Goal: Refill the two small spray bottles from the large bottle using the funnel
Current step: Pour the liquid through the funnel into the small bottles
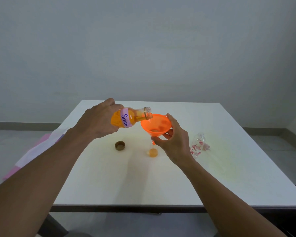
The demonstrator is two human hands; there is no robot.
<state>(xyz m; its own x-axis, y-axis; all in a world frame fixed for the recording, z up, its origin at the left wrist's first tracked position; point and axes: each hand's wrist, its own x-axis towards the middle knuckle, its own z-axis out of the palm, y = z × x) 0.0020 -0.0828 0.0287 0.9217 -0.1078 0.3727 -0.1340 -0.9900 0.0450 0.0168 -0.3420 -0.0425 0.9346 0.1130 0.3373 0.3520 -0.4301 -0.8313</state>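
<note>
This is looking like a plain indoor room, perhaps a spare office or workroom; the exact kind cannot be told. A white tabletop (229,168) on a dark frame is standing before a pale grey painted wall (143,48), and a grey skirting board (24,125) is running along a light floor (15,139).

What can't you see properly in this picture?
Head view only:
- The small bottle: top partly hidden by the right hand and funnel.
- The large bottle: base covered by the left hand.
- The pink bit beside the flowery bottle: too small and blurry to name.
- Whether liquid is flowing: too faint to tell.
</note>
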